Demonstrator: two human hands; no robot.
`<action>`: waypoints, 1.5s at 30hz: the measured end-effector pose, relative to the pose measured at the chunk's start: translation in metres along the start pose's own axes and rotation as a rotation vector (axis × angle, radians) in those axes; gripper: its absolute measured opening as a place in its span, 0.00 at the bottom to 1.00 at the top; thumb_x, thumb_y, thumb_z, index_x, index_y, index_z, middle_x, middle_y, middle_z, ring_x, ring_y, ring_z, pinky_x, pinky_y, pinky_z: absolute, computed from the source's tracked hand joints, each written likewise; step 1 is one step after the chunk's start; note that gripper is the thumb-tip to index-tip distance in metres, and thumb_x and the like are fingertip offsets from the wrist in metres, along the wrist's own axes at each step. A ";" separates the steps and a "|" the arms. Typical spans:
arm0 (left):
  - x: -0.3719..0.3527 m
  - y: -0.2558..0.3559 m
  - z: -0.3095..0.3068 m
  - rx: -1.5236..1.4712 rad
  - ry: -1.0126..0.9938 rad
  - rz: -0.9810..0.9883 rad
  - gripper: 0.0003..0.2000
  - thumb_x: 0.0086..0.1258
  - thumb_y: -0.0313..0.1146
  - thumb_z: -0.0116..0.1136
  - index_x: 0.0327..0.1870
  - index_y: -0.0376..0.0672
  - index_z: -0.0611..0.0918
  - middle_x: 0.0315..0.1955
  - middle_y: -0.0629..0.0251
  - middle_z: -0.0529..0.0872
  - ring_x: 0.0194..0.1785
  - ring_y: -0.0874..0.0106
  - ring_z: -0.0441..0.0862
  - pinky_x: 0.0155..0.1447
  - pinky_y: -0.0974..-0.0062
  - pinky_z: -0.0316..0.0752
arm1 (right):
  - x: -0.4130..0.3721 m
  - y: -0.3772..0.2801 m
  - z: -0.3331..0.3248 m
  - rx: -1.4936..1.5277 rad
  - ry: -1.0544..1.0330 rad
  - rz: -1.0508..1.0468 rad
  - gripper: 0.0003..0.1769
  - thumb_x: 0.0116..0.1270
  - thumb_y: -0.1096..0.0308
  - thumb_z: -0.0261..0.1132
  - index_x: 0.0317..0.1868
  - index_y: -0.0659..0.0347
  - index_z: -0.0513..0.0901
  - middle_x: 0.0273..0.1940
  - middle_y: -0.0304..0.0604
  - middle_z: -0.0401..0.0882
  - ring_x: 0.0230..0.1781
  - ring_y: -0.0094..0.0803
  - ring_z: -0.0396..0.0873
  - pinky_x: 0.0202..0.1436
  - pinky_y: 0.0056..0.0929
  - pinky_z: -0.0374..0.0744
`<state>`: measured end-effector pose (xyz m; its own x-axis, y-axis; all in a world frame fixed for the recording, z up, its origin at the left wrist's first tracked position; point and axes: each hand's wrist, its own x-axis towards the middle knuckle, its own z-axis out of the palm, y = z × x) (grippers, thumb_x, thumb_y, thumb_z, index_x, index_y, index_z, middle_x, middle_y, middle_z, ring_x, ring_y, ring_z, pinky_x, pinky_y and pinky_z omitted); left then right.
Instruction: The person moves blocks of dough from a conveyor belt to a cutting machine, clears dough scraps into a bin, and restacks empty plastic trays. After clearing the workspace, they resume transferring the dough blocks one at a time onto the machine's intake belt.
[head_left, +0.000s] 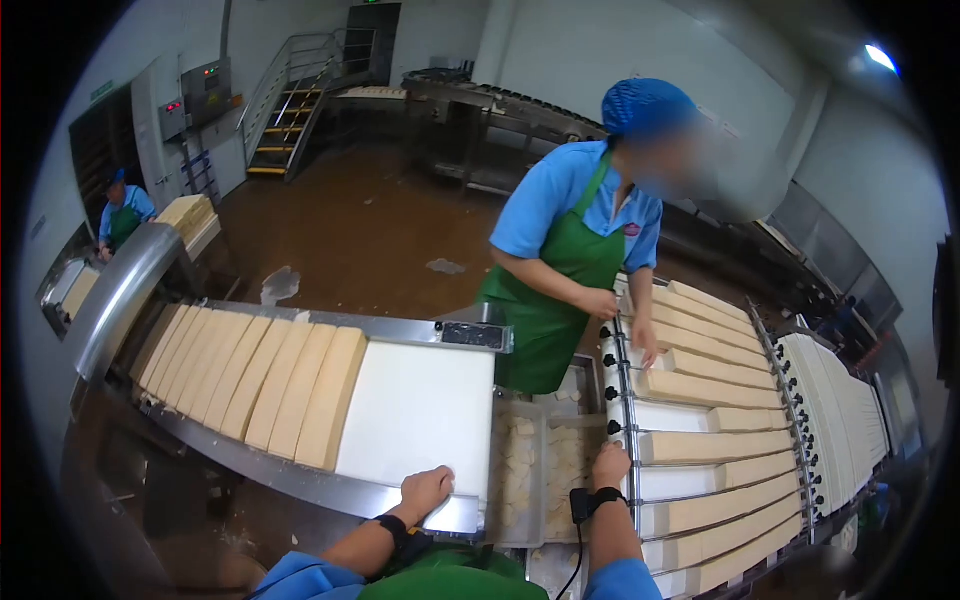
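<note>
My left hand, wearing a black wrist strap, rests at the near metal edge of the left conveyor, its fingers curled with nothing visible in them. Long pale dough-like slabs stand side by side on that belt, to the left of the hand. My right hand is at the left rail of the right conveyor, close to a black knob. Its fingers look closed, and whatever may be in them is hidden. Similar long slabs lie in separate lanes just right of it.
Across from me a co-worker in a green apron has both hands over the far lanes. Trays with pale scraps sit between the conveyors. Another person stands far left. Metal stairs rise at the back.
</note>
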<state>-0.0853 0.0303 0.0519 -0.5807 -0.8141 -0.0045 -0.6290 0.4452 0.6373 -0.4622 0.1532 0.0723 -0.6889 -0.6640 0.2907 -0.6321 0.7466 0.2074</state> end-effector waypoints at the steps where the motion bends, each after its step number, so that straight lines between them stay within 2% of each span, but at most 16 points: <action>1: 0.000 -0.001 0.001 0.004 0.002 -0.005 0.10 0.67 0.42 0.49 0.40 0.54 0.83 0.27 0.56 0.86 0.33 0.54 0.85 0.39 0.54 0.77 | 0.000 0.000 0.000 0.007 -0.029 -0.001 0.11 0.65 0.69 0.57 0.30 0.57 0.86 0.37 0.44 0.82 0.35 0.40 0.85 0.37 0.35 0.83; 8: 0.000 -0.002 0.000 0.031 0.004 -0.011 0.11 0.67 0.41 0.49 0.41 0.55 0.84 0.27 0.57 0.87 0.33 0.55 0.85 0.39 0.55 0.78 | 0.001 -0.002 0.001 -0.021 -0.062 0.026 0.10 0.65 0.70 0.58 0.31 0.56 0.86 0.37 0.43 0.82 0.35 0.38 0.85 0.38 0.33 0.83; 10: 0.000 -0.002 -0.002 0.034 0.005 -0.007 0.11 0.67 0.41 0.49 0.41 0.55 0.84 0.27 0.57 0.87 0.33 0.55 0.85 0.39 0.55 0.78 | 0.002 0.000 0.002 0.049 -0.103 0.013 0.08 0.63 0.69 0.59 0.32 0.55 0.86 0.37 0.45 0.82 0.36 0.42 0.85 0.38 0.37 0.83; 22: -0.002 -0.005 -0.002 0.010 0.021 0.026 0.11 0.67 0.40 0.49 0.40 0.53 0.84 0.28 0.57 0.87 0.32 0.54 0.85 0.39 0.55 0.78 | -0.002 -0.001 0.005 0.114 -0.016 0.020 0.10 0.63 0.68 0.58 0.28 0.55 0.86 0.33 0.47 0.83 0.34 0.43 0.85 0.36 0.39 0.83; 34: -0.001 -0.010 -0.003 0.006 0.022 0.023 0.11 0.67 0.41 0.49 0.39 0.53 0.84 0.28 0.56 0.87 0.32 0.54 0.85 0.40 0.55 0.78 | -0.003 -0.006 -0.005 0.082 -0.064 0.025 0.07 0.60 0.72 0.60 0.30 0.56 0.86 0.34 0.45 0.83 0.36 0.43 0.84 0.39 0.38 0.83; 36: 0.001 -0.005 -0.009 -0.035 0.009 -0.001 0.11 0.68 0.41 0.48 0.40 0.55 0.84 0.27 0.56 0.87 0.33 0.54 0.85 0.41 0.55 0.79 | -0.003 -0.008 -0.010 0.144 -0.067 0.008 0.06 0.60 0.68 0.62 0.30 0.55 0.86 0.33 0.45 0.83 0.37 0.43 0.84 0.40 0.39 0.82; 37: 0.004 -0.005 -0.013 -0.125 -0.136 -0.054 0.11 0.67 0.37 0.50 0.43 0.51 0.85 0.33 0.54 0.87 0.41 0.55 0.85 0.47 0.58 0.78 | 0.001 -0.007 -0.011 0.207 -0.184 0.029 0.09 0.59 0.61 0.65 0.35 0.54 0.87 0.38 0.46 0.84 0.41 0.44 0.84 0.45 0.42 0.81; 38: 0.013 -0.005 -0.016 -0.132 -0.148 -0.055 0.11 0.67 0.37 0.50 0.43 0.51 0.85 0.33 0.54 0.87 0.41 0.55 0.85 0.47 0.58 0.78 | 0.003 -0.011 -0.030 0.308 -0.325 -0.057 0.15 0.59 0.56 0.66 0.42 0.55 0.86 0.43 0.50 0.84 0.46 0.47 0.83 0.51 0.43 0.79; 39: 0.023 -0.008 -0.015 -0.244 -0.169 0.148 0.14 0.66 0.34 0.50 0.50 0.49 0.82 0.41 0.52 0.85 0.47 0.55 0.82 0.51 0.60 0.77 | 0.005 -0.020 -0.062 0.408 -0.471 -0.139 0.22 0.59 0.51 0.67 0.48 0.56 0.86 0.48 0.53 0.83 0.50 0.50 0.81 0.56 0.45 0.77; 40: 0.035 -0.005 -0.017 -0.361 -0.185 0.352 0.18 0.65 0.31 0.51 0.56 0.47 0.80 0.48 0.50 0.83 0.53 0.54 0.80 0.56 0.61 0.75 | 0.008 -0.034 -0.085 0.549 -0.515 -0.297 0.28 0.60 0.49 0.68 0.56 0.57 0.80 0.55 0.56 0.79 0.57 0.51 0.77 0.62 0.45 0.73; 41: 0.045 0.019 -0.040 -0.300 -0.256 0.465 0.22 0.64 0.28 0.52 0.62 0.46 0.74 0.55 0.49 0.78 0.57 0.53 0.76 0.60 0.63 0.73 | 0.010 -0.052 -0.108 0.694 -0.556 -0.452 0.36 0.60 0.47 0.69 0.64 0.58 0.74 0.62 0.58 0.74 0.63 0.53 0.72 0.68 0.45 0.68; 42: 0.052 0.052 -0.071 -0.236 -0.327 0.577 0.28 0.64 0.25 0.53 0.69 0.46 0.69 0.62 0.48 0.73 0.62 0.53 0.73 0.63 0.64 0.70 | 0.006 -0.073 -0.144 0.873 -0.598 -0.576 0.40 0.60 0.49 0.69 0.68 0.59 0.69 0.66 0.58 0.69 0.68 0.51 0.66 0.71 0.43 0.64; 43: 0.057 0.076 -0.088 -0.309 -0.344 0.612 0.30 0.64 0.24 0.54 0.71 0.46 0.66 0.64 0.49 0.71 0.63 0.54 0.72 0.64 0.64 0.69 | 0.002 -0.087 -0.178 1.055 -0.638 -0.698 0.43 0.61 0.50 0.69 0.72 0.60 0.63 0.70 0.57 0.63 0.72 0.50 0.60 0.74 0.42 0.60; 44: 0.063 0.093 -0.103 -0.380 -0.354 0.646 0.33 0.63 0.23 0.54 0.73 0.45 0.63 0.66 0.50 0.69 0.64 0.55 0.71 0.64 0.65 0.69 | 0.005 -0.094 -0.201 1.115 -0.546 -0.803 0.46 0.60 0.54 0.70 0.73 0.61 0.58 0.71 0.57 0.61 0.73 0.48 0.59 0.74 0.40 0.60; 45: 0.068 0.102 -0.117 -0.473 -0.272 0.641 0.33 0.63 0.22 0.55 0.72 0.44 0.63 0.67 0.52 0.68 0.62 0.58 0.73 0.63 0.66 0.69 | 0.008 -0.100 -0.219 1.176 -0.445 -0.910 0.50 0.59 0.58 0.71 0.75 0.63 0.53 0.72 0.56 0.59 0.73 0.45 0.59 0.73 0.37 0.60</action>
<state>-0.1284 -0.0234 0.2065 -0.8943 -0.3114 0.3214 0.1127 0.5385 0.8351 -0.3272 0.0822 0.2584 0.1576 -0.9771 0.1428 -0.6471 -0.2114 -0.7325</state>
